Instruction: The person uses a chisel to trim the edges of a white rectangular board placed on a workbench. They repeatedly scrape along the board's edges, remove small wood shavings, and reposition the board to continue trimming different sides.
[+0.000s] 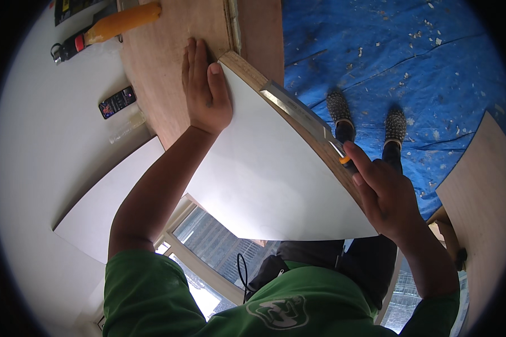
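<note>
A white-faced board lies in front of me, its bare wooden edge running down the right side. My left hand rests near the board's far corner, fingers stretched out over the wooden surface beyond. In my right hand is a chisel, its dark handle with an orange ring partly covered by my fingers. The wide metal blade points away from me and lies along the board's edge, near its far end.
The wooden worktop bears an orange bottle and a phone at the far left. Blue sheeting with scattered chips covers the floor. A curved panel stands at right. Another white panel is at left.
</note>
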Motion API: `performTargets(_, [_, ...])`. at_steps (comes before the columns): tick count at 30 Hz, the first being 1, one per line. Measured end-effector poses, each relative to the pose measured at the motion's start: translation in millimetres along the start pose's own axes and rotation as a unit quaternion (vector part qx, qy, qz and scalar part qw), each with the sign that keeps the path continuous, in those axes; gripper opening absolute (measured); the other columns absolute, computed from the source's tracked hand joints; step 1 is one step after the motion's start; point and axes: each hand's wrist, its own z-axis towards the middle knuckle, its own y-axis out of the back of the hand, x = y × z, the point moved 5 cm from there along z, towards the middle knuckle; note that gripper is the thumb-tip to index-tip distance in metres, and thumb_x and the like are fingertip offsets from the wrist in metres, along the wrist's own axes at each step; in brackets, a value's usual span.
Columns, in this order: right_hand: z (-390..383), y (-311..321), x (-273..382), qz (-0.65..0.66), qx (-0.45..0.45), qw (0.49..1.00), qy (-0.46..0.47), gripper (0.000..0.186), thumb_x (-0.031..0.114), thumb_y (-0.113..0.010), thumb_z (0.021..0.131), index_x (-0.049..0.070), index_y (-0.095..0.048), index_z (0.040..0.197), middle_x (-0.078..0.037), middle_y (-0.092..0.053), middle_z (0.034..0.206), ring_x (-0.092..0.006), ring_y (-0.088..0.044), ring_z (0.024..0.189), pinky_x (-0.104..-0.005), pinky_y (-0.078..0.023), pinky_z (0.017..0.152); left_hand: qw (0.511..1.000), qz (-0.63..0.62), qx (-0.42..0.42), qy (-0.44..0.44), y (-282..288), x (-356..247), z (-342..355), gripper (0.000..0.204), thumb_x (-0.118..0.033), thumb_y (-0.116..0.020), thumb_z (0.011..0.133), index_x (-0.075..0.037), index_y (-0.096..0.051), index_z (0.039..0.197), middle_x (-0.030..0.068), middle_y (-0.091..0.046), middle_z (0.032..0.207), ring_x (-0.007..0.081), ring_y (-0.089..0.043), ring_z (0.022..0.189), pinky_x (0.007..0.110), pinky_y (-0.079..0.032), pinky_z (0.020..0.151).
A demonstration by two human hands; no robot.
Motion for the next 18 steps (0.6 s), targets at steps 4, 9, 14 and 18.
performTargets(4, [10, -2, 0, -0.013, -0.001, 1.0, 0.003, 0.055, 0.018, -0.061, 0.108, 0.024, -0.048, 0.161, -0.012, -0.07, 0.086, -0.0257, -0.069, 0.064, -0.0398, -0.057, 0.058, 1.0, 0.003, 0.006, -0.004, 0, -1, 0, 0.072, -0.043, -0.023, 0.115, 0.012, -0.037, 0.158, 0.0346, -0.033, 0.167, 0.0521, -0.027, 0.157, 0.055, -0.021, 0.13])
performTargets(9, [9, 1, 1, 0.012, -0.01, 1.0, -0.004, 0.053, 0.02, -0.061, 0.109, 0.025, -0.048, 0.16, -0.012, -0.07, 0.085, -0.026, -0.07, 0.065, -0.0405, -0.057, 0.058, 1.0, 0.003, 0.006, -0.002, 0, -1, 0, 0.072, -0.044, -0.022, 0.115, 0.012, -0.037, 0.158, 0.0343, -0.034, 0.167, 0.0525, -0.027, 0.157, 0.055, -0.02, 0.13])
performTargets(14, [2, 1, -1, 0.018, -0.007, 1.0, -0.017, 0.054, 0.019, -0.062, 0.108, 0.025, -0.049, 0.16, -0.012, -0.07, 0.085, -0.0267, -0.071, 0.064, -0.0407, -0.058, 0.059, 1.0, 0.006, 0.007, -0.005, 1, 0, 1, 0.072, -0.044, -0.022, 0.115, 0.012, -0.037, 0.159, 0.0342, -0.034, 0.167, 0.0526, -0.028, 0.157, 0.055, -0.02, 0.13])
performTargets(18, [1, 2, -2, 0.019, -0.018, 1.0, -0.005, 0.054, 0.019, -0.063, 0.107, 0.025, -0.049, 0.16, -0.012, -0.07, 0.084, -0.0271, -0.07, 0.063, -0.041, -0.057, 0.059, 1.0, 0.009, 0.008, -0.005, 0, 0, 0, 0.071, -0.042, -0.022, 0.115, 0.012, -0.037, 0.159, 0.0337, -0.033, 0.167, 0.0519, -0.027, 0.157, 0.055, -0.02, 0.13])
